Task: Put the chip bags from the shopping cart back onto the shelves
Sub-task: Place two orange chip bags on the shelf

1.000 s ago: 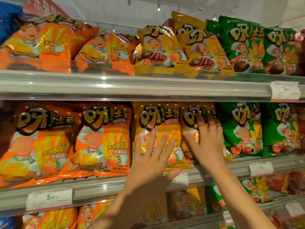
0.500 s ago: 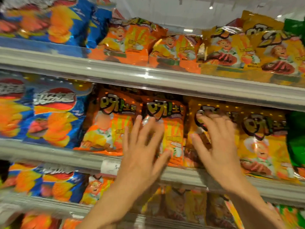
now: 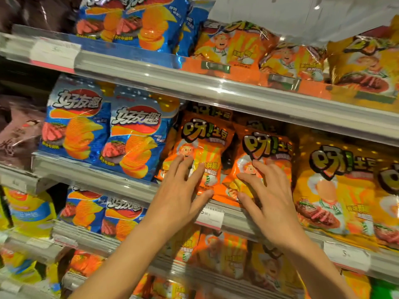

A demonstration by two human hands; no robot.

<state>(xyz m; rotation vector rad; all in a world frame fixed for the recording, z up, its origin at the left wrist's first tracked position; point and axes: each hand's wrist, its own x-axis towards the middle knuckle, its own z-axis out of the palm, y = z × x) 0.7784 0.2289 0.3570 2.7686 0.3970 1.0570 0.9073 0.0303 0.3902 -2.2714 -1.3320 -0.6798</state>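
On the middle shelf [image 3: 121, 182], near its front edge, two orange bags stand side by side. Left hand [image 3: 179, 197] lies flat with straight, spread fingers on the left orange bag [image 3: 205, 147], grasping nothing. Right hand [image 3: 269, 197] rests the same way, fingers spread, on the right orange bag [image 3: 267, 147]. Blue bags [image 3: 133, 134] stand to the left, yellow bags [image 3: 336, 186] to the right. A price tag [image 3: 210, 217] hangs on the front edge under the hands
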